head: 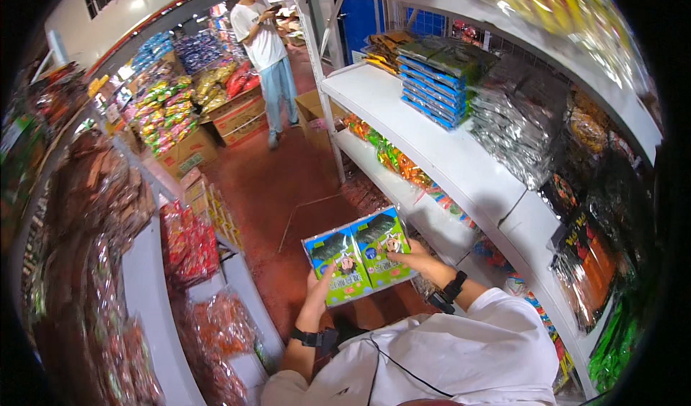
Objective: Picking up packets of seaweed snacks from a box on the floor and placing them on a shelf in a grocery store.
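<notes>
Two blue-and-green printed snack packages (359, 260) lie side by side as one flat bundle in front of my body. Their fronts carry cartoon figures and writing. My left hand (319, 287) grips the bundle's left edge, thumb on top. On the right edge, my right hand (424, 260) holds it with the thumb over the front. The fingers beneath the bundle are hidden. To the right, a stack of similar blue-edged packages (432, 90) sits on the white metal shelf (372, 90).
Silver plastic-wrapped packs (513, 120) lie along the right shelf. Red bags (189, 241) and clear bags (224, 322) rest on the left shelving. Cardboard boxes (237, 117) of packaged goods stand farther back. A person (264, 44) stands in the aisle, looking at a handheld device.
</notes>
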### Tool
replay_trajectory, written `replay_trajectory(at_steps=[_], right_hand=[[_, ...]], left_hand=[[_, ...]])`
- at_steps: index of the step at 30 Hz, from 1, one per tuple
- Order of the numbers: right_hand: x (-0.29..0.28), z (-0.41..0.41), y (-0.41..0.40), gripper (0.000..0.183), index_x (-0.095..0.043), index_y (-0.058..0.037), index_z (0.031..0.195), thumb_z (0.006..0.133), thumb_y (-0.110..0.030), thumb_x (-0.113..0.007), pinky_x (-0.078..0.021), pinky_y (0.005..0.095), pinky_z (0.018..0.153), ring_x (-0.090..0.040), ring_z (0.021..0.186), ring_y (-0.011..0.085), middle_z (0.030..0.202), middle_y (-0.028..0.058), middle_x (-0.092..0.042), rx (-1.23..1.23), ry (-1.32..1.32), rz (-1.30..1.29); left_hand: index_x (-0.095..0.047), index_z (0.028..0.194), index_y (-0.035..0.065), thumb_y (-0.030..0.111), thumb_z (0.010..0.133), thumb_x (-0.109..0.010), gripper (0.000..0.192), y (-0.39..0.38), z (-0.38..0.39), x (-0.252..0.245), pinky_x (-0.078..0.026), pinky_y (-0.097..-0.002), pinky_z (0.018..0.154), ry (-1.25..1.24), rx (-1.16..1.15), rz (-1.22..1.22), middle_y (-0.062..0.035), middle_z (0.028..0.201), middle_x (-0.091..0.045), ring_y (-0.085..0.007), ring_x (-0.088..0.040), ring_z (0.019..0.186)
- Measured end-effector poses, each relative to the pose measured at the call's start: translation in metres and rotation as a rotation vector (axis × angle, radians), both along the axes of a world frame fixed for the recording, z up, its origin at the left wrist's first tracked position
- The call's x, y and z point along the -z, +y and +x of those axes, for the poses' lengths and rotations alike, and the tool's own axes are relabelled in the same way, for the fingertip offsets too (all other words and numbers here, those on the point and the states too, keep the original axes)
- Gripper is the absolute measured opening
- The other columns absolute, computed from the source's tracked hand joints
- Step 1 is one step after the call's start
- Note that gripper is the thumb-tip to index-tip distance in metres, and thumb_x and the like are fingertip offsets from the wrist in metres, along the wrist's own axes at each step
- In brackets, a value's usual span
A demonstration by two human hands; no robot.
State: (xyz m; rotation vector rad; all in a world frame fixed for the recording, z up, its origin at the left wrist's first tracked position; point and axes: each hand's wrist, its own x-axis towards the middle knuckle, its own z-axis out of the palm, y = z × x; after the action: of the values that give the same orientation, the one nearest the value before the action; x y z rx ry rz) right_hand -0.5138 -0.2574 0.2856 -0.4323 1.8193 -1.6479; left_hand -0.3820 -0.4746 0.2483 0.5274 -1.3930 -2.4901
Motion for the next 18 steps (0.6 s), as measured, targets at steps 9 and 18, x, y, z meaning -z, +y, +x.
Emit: replay_trajectory(at_steps=[9, 18], right_hand=[[-0.059, -0.056, -0.024, 0.035, -0.049, 0.0007, 0.104, 0.073, -0.01, -0.062, -0.0479, 0.0275, 0.064, -0.055, 0.079, 0.0149, 0.092, 0.0082, -0.057, 0.601, 0.099, -0.268], [-0.087, -0.089, -0.007, 0.065, -0.033, 0.0038, 0.121, 0.07, -0.019, -0.067, -0.0416, 0.0311, 0.082, -0.049, 0.1, 0.0252, 0.115, 0.0198, -0.044, 1.22, 0.802, 0.287]], left_hand=[[-0.036, 0.113, -0.0011, 0.014, 0.077, -0.061, 0.046, -0.069, -0.177, -0.078, -0.039, -0.0272, 0.082, 0.21, 0.343, -0.572, -0.01, 0.104, -0.047, -0.0145, -0.046, 0.095], [-0.029, 0.123, -0.003, 0.024, 0.062, -0.074, 0.08, -0.031, -0.327, -0.131, -0.034, -0.0342, 0.09, 0.602, 0.682, -1.006, -0.0191, 0.117, -0.038, -0.0258, -0.038, 0.109]])
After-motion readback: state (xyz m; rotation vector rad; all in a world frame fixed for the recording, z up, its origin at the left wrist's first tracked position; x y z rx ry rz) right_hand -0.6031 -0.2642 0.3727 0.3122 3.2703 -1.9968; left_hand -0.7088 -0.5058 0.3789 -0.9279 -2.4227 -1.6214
